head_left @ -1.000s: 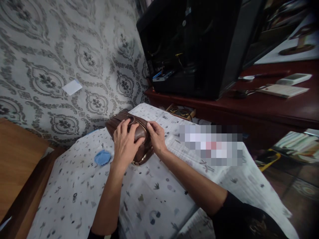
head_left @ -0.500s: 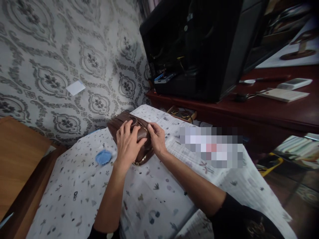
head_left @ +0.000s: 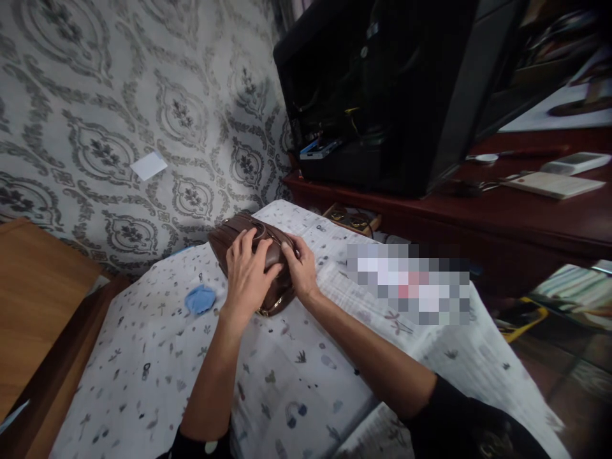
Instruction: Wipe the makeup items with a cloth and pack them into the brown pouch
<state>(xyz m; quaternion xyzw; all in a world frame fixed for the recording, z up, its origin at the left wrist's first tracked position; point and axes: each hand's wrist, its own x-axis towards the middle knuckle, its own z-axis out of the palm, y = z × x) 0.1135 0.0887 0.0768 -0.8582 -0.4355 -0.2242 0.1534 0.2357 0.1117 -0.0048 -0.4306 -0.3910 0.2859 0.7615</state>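
Observation:
A brown leather handbag with a gold-coloured zip along its edge lies on the patterned sheet. Across its top rests my left hand, its fingers bent over the leather near the handle and gripping the bag. My right hand is closed on the bag's right edge by the zip, thumb on top. Whether a zip pull is between those fingers is hidden. To the left of my left hand, apart from it, lies a crumpled light-blue cloth-like piece.
A white sheet with small prints covers the surface under the bag. A big black television stands on a dark red cabinet at right. Beneath it is a small open drawer. A wooden panel borders the left side.
The view has shifted slightly. Both hands stay on the handbag in nearly the same position; the right thumb has moved a little.

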